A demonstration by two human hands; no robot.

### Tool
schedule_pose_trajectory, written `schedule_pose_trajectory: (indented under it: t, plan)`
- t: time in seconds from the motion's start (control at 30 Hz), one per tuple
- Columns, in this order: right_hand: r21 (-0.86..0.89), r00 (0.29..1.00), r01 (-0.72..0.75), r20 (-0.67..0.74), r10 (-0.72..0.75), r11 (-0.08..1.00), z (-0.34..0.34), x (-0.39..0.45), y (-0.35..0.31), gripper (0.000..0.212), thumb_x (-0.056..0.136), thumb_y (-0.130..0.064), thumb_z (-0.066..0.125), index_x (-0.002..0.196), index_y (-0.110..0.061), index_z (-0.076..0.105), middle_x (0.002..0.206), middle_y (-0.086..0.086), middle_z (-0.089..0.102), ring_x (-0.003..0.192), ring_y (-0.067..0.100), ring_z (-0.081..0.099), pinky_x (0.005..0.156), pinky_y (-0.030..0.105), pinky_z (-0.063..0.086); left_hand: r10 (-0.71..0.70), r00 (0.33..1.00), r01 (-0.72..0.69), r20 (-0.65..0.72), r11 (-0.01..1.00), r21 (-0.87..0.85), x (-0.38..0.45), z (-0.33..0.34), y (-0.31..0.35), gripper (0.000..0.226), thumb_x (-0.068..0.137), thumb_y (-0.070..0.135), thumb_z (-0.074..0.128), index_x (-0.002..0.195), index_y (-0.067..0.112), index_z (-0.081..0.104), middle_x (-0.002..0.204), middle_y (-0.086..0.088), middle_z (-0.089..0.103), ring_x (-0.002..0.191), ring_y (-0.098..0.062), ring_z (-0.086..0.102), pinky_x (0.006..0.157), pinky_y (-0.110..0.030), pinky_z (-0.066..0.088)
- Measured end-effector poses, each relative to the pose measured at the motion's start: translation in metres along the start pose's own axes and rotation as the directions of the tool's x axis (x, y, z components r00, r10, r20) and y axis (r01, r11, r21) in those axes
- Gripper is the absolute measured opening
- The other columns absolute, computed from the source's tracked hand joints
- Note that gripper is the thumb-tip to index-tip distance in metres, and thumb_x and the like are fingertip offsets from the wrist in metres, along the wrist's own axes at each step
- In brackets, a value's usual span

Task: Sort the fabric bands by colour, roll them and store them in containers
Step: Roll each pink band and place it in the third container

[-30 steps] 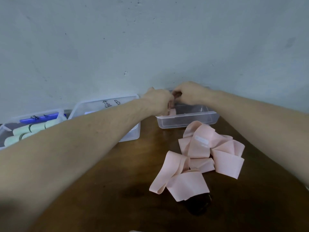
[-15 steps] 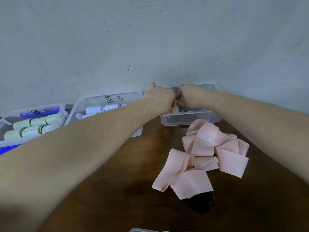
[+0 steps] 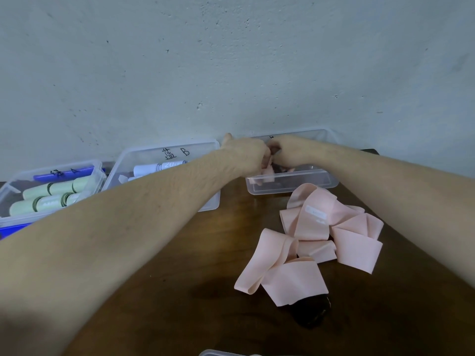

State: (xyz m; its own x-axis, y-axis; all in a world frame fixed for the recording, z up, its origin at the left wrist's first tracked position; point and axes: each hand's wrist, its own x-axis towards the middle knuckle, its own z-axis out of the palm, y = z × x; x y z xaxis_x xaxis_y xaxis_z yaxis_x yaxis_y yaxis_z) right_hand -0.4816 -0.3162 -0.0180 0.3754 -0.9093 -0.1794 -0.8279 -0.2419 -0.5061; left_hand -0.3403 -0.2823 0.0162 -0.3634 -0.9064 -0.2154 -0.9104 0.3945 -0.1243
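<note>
Looking across the dark wooden table (image 3: pixel 195 291), we see three clear plastic containers along the far wall. The middle container (image 3: pixel 164 155), marked B, holds pale blue rolls (image 3: pixel 154 168); the left container (image 3: pixel 15 186) holds smooth green rolls (image 3: pixel 51 192); the right container (image 3: pixel 290 183) holds a pink band (image 3: pixel 267 173). Our left hand (image 3: pixel 246 156) and right hand (image 3: pixel 290 150) meet over it, fingers curled, pinching that band. Nearer, loose pink bands (image 3: pixel 321 240) lie crumpled in soft, matte loops.

Three containers (image 3: pixel 167 176) along the wall (image 3: pixel 231 60), loose bands (image 3: pixel 321 240) on the table (image 3: pixel 180 291) before the rightmost.
</note>
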Motion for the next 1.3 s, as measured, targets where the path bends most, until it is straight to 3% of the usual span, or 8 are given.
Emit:
schedule_pose_trajectory:
  t: [0.1, 0.23, 0.4, 0.6, 0.8, 0.9, 1.03, 1.3]
  plan:
    - [-0.110, 0.996, -0.015, -0.090, 0.005, 0.994, 0.002, 0.003, 0.002, 0.010, 0.092, -0.015, 0.060, 0.099, -0.022, 0.061, 0.082, -0.005, 0.062, 0.065, 0.012, 0.056, 0.053, 0.024, 0.043, 0.001, 1.000, 0.000, 0.016, 0.999, -0.032, 0.001, 0.000, -0.001, 0.013, 0.092, 0.033, 0.065, 0.103, 0.031, 0.060, 0.111, 0.009, 0.057, 0.110, -0.018, 0.051, 0.104, -0.048, 0.026]
    - [-0.259, 0.983, -0.060, -0.182, 0.012, 0.964, 0.002, 0.009, 0.005, 0.010, 0.092, -0.021, 0.061, 0.083, -0.027, 0.063, 0.087, -0.002, 0.062, 0.081, 0.019, 0.055, 0.068, 0.027, 0.039, 0.005, 1.000, -0.004, 0.028, 1.000, -0.021, 0.001, 0.000, 0.000, 0.013, 0.092, 0.033, 0.065, 0.100, 0.033, 0.055, 0.117, 0.009, 0.059, 0.115, -0.018, 0.051, 0.110, -0.053, 0.025]
    - [-0.208, 0.982, -0.087, -0.184, 0.049, 0.974, 0.003, 0.014, 0.004, 0.013, 0.095, -0.020, 0.062, 0.099, -0.019, 0.074, 0.102, 0.004, 0.071, 0.083, 0.017, 0.054, 0.070, 0.025, 0.036, 0.010, 0.999, -0.010, 0.036, 1.000, 0.013, 0.002, -0.001, -0.001, 0.021, 0.091, 0.031, 0.065, 0.111, 0.035, 0.060, 0.125, 0.009, 0.057, 0.122, -0.023, 0.048, 0.110, -0.057, 0.027]
    - [-0.084, 0.971, -0.071, -0.233, 0.050, 0.994, -0.009, -0.006, -0.002, 0.021, 0.091, -0.029, 0.067, 0.109, -0.018, 0.065, 0.098, 0.000, 0.060, 0.085, 0.018, 0.052, 0.057, 0.027, 0.036, 0.008, 0.999, -0.010, 0.032, 0.998, 0.063, 0.008, 0.001, 0.001, 0.043, 0.078, 0.048, 0.078, 0.117, 0.038, 0.062, 0.127, 0.002, 0.049, 0.125, -0.024, 0.038, 0.103, -0.053, 0.031]
    - [0.011, 0.995, -0.083, 0.053, 0.083, 0.996, -0.018, -0.026, -0.003, 0.021, 0.077, -0.043, 0.079, 0.091, -0.029, 0.075, 0.099, -0.002, 0.074, 0.084, 0.020, 0.063, 0.073, 0.037, 0.052, -0.009, 1.000, 0.007, 0.020, 0.997, 0.083, 0.013, 0.004, 0.001, 0.048, 0.071, 0.057, 0.080, 0.111, 0.040, 0.062, 0.120, 0.005, 0.051, 0.123, -0.021, 0.039, 0.095, -0.047, 0.027]
    - [-0.042, 0.996, -0.058, 0.059, 0.060, 0.997, -0.012, -0.024, 0.000, 0.006, 0.080, -0.036, 0.078, 0.083, -0.035, 0.073, 0.098, -0.011, 0.068, 0.097, 0.018, 0.064, 0.089, 0.036, 0.054, -0.006, 1.000, 0.003, 0.026, 0.996, 0.087, 0.015, 0.005, 0.001, 0.038, 0.073, 0.055, 0.080, 0.103, 0.038, 0.063, 0.109, 0.012, 0.059, 0.114, -0.019, 0.043, 0.085, -0.043, 0.024]
    - [0.032, 0.998, -0.060, 0.021, 0.059, 0.998, -0.002, -0.021, -0.003, 0.012, 0.089, -0.019, 0.068, 0.094, -0.016, 0.078, 0.093, -0.009, 0.068, 0.089, 0.012, 0.056, 0.069, 0.012, 0.038, -0.006, 0.998, 0.001, 0.055, 0.997, 0.076, 0.015, 0.001, 0.000, 0.035, 0.074, 0.055, 0.078, 0.100, 0.036, 0.065, 0.104, 0.016, 0.062, 0.111, -0.019, 0.046, 0.090, -0.046, 0.026]
    - [-0.038, 0.998, -0.043, 0.049, 0.045, 0.998, -0.014, -0.024, -0.001, 0.012, 0.083, -0.035, 0.076, 0.094, -0.029, 0.072, 0.098, -0.011, 0.067, 0.087, 0.013, 0.060, 0.073, 0.029, 0.049, -0.022, 0.998, 0.014, 0.060, 0.993, 0.119, 0.008, -0.002, -0.003, 0.021, 0.091, 0.026, 0.061, 0.109, 0.034, 0.069, 0.105, 0.009, 0.066, 0.109, -0.019, 0.052, 0.086, -0.043, 0.020]
